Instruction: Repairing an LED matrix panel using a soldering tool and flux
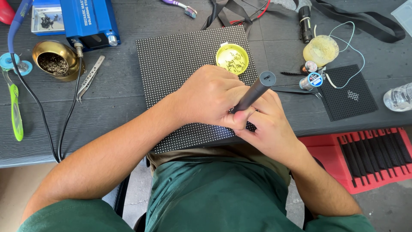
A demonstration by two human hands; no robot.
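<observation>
Over the dotted LED panel, left hand and right hand, 2 together, grasp a dark pen-shaped electric screwdriver, fingers clenched around it.

Hidden or cut off, for your record:

- Dark pen-shaped tool: lower end and tip buried between your left hand and right hand; what the tip touches cannot be told.
- Black dotted panel: the part under your hands is covered.
- Yellow round dish: small dark bits inside, too small to tell apart.
- Blue box unit: top cut by the upper edge.
- Clear bottle: cut by the right edge.
- Red tray: runs out of the right edge.
- Black straps: ends leave the top edge.
- Brass pot: contents indistinct.
</observation>
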